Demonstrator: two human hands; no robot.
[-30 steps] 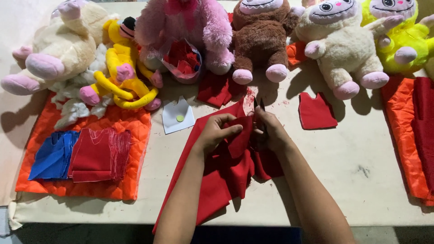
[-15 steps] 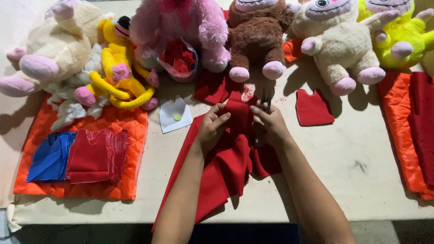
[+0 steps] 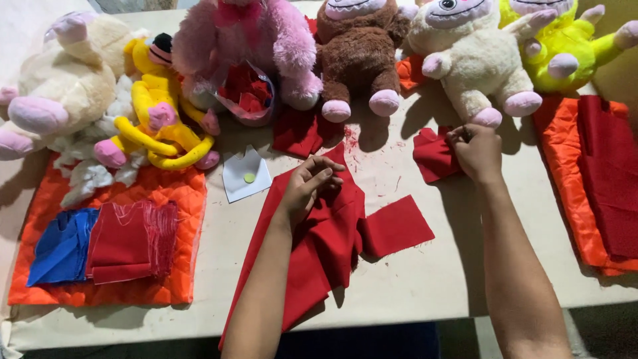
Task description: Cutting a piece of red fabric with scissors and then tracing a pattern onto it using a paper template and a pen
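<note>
On the bench (image 3: 412,286), my left hand (image 3: 307,186) lay with loosely curled fingers on the folded red felt (image 3: 325,246), pinning it flat, while my right hand (image 3: 476,150) pinched the small red felt piece (image 3: 432,154) beside the cream plush toy (image 3: 475,56).

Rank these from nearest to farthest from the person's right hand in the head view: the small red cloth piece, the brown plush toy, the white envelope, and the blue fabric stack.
From the right hand:
1. Small red cloth piece, touching its fingers, just to its left.
2. Brown plush toy, at the table's back, up and left.
3. White envelope, beyond the left hand, mid-table.
4. Blue fabric stack, far left on the orange quilted pad.
</note>
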